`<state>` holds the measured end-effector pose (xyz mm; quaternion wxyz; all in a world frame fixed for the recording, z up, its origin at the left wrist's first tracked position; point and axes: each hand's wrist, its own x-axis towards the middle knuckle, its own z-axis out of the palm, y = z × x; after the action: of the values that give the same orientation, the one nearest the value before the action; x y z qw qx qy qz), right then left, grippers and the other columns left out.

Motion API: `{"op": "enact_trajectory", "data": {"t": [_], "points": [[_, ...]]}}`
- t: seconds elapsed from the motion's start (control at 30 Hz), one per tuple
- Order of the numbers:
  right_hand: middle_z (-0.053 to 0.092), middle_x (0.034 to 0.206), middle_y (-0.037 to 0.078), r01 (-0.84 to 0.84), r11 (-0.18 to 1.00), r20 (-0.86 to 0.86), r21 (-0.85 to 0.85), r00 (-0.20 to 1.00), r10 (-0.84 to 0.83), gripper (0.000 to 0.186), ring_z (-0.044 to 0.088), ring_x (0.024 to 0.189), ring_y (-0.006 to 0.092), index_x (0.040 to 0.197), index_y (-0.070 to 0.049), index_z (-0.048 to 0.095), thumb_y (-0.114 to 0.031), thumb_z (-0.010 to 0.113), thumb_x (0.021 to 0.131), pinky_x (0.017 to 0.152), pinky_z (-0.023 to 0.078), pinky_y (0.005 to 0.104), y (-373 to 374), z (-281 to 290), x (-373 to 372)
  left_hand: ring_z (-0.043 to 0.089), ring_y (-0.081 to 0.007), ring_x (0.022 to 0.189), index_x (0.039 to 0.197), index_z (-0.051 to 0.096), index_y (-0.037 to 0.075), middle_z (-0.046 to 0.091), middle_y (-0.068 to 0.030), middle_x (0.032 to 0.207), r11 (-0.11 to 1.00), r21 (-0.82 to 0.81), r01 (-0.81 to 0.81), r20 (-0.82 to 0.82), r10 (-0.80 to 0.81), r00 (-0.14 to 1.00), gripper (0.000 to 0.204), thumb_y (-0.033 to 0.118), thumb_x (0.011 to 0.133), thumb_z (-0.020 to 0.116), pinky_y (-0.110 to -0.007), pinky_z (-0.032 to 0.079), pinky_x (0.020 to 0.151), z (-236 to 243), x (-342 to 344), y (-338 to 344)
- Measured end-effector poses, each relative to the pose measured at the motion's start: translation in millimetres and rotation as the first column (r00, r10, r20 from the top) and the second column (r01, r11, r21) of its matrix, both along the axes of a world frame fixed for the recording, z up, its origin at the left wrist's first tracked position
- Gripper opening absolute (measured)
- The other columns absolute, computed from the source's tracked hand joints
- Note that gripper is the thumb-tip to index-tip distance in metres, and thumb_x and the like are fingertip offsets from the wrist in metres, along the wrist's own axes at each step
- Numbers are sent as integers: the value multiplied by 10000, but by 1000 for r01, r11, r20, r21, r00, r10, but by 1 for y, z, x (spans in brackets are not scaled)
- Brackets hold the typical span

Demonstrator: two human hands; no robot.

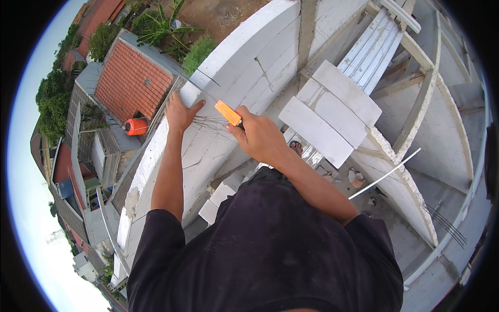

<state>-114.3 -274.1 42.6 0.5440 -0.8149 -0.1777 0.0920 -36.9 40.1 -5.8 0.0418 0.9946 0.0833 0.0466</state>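
Note:
My right hand (pixel 258 136) is closed around the orange handle of a handsaw (pixel 227 113). Its thin blade, seen nearly edge-on, reaches up and left across the top of a white block wall (pixel 249 39). My left hand (pixel 179 112) lies on the wall top just left of the blade, fingers stretched out and thumb apart, pressing on the pale block. Between my hands, several thin dark wires or cracks (pixel 210 124) show against the wall's inner face; I cannot tell which. A dark narrow line crosses the wall top beyond the blade.
Pale blocks (pixel 332 112) lie stacked at right, beside long metal channels (pixel 371 49). A white pipe (pixel 384 174) slants over unfinished walls and a lower floor. Beyond the wall at left is a drop toward a tiled roof (pixel 132 75) and an orange tank (pixel 136 127).

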Motion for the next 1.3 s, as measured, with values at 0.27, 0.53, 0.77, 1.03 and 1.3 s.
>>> {"op": "enact_trajectory", "data": {"t": [0.27, 0.53, 0.77, 1.03, 1.3], "points": [[719, 899, 205, 21, 995, 40, 94, 999, -24, 331, 703, 842, 470, 1216, -39, 593, -278, 709, 1018, 774, 566, 509, -90, -99, -98, 577, -459, 1290, 1322, 544, -55, 623, -273, 1326, 999, 0, -35, -23, 35, 999, 935, 613, 765, 888, -563, 459, 1084, 8, 5, -10], [679, 755, 177, 15, 1000, -9, -1, 1000, -15, 313, 708, 739, 413, 1161, -33, 586, -310, 681, 1050, 681, 544, 479, -20, -26, -21, 625, -446, 1217, 1264, 559, -46, 641, -263, 1253, 1000, 9, -8, -14, 8, 1000, 888, 619, 772, 882, -555, 484, 1045, 5, -1, -6], [694, 824, 191, 37, 996, 79, 78, 996, -43, 369, 699, 782, 447, 1240, -50, 583, -304, 723, 1013, 714, 548, 519, -96, -90, -98, 626, -450, 1230, 1317, 554, -53, 641, -274, 1294, 999, 22, -30, -10, 31, 999, 943, 632, 758, 883, -558, 487, 1054, 3, 5, -9], [672, 775, 181, 40, 999, -57, 23, 998, -39, 324, 710, 791, 441, 1170, -45, 596, -318, 699, 1029, 670, 536, 500, -32, -51, -48, 625, -443, 1250, 1352, 553, -47, 645, -275, 1317, 999, 9, -39, -38, 39, 999, 971, 643, 752, 881, -552, 490, 1064, 4, -3, -5], [678, 730, 155, 85, 994, 21, 72, 996, -87, 266, 718, 728, 429, 1127, -24, 608, -273, 662, 1050, 683, 565, 492, -66, -62, -77, 567, -423, 1350, 1383, 529, -17, 603, -251, 1410, 995, -1, -97, -93, 97, 991, 969, 649, 765, 866, -557, 464, 1099, 14, 1, -12]]}}
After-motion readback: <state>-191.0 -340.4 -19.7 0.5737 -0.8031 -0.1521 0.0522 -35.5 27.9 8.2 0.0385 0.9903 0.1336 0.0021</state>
